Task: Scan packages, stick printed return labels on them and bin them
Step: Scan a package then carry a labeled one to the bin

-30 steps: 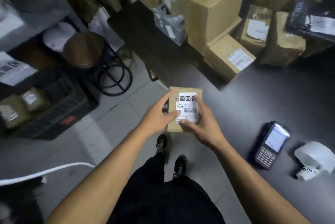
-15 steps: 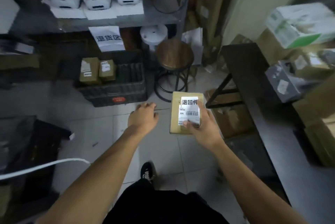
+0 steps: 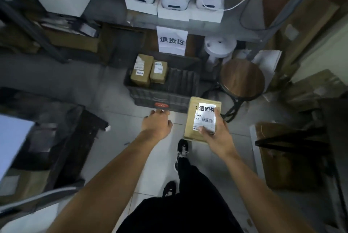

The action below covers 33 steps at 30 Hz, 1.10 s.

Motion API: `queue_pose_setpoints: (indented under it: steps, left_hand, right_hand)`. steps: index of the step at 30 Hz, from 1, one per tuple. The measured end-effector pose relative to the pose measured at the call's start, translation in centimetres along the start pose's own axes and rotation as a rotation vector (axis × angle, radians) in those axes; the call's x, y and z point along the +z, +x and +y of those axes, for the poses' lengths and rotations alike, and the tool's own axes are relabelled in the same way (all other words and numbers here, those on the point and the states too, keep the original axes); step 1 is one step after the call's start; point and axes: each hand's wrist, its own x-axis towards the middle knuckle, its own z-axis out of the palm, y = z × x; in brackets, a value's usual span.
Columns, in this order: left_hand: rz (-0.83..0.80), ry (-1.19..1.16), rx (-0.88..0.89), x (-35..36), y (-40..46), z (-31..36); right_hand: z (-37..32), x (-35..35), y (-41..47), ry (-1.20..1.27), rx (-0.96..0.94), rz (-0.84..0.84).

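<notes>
Right, head view only. Right hand (image 3: pixel 218 136) grips the small cardboard pkg (image 3: pixel 195 119), thumb pinning the white return label (image 3: pixel 206 116) already stuck on top. Left hand (image 3: pixel 157 124) is empty w/ fingers loosely relaxed, just beside the pkg at its 9 o'clock. Black bin (image 3: pixel 163 99) sits on the floor at 12 o'clock, two labelled boxes (image 3: pixel 148 70) lying in its left part, under the paper sign (image 3: pixel 172 39). Looks like the binning step: next calls for stepping closer and lowering the pkg into the free right part.
</notes>
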Motion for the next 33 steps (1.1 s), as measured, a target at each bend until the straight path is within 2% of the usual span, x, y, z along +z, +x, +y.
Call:
queue_pose_setpoints:
  steps: [10, 18, 27, 30, 33]
  left_hand:
    - [-0.073, 0.021, -0.074, -5.7, 13.4, -1.8]
    - [-0.119, -0.064, -0.109, -8.4, 23.7, -6.1]
    - [-0.26, -0.097, -0.034, -6.7, 39.1, -12.6]
    - [-0.284, -0.064, -0.011, -4.4, 44.5, -14.1]
    - [-0.277, -0.199, -0.005, -0.8, 49.9, -15.1]
  right_hand:
    - [-5.3, 1.7, 17.4, 0.021, 0.006, -0.123]
    - [-9.2, 4.8, 28.6, -0.045, 0.053, -0.177]
    - [-9.4, 12.6, 40.9, -0.076, 0.207, -0.119]
    - [-7.1, 15.5, 45.5, -0.067, 0.231, -0.135]
    - [-3.8, 18.6, 50.5, -0.068, 0.232, -0.113]
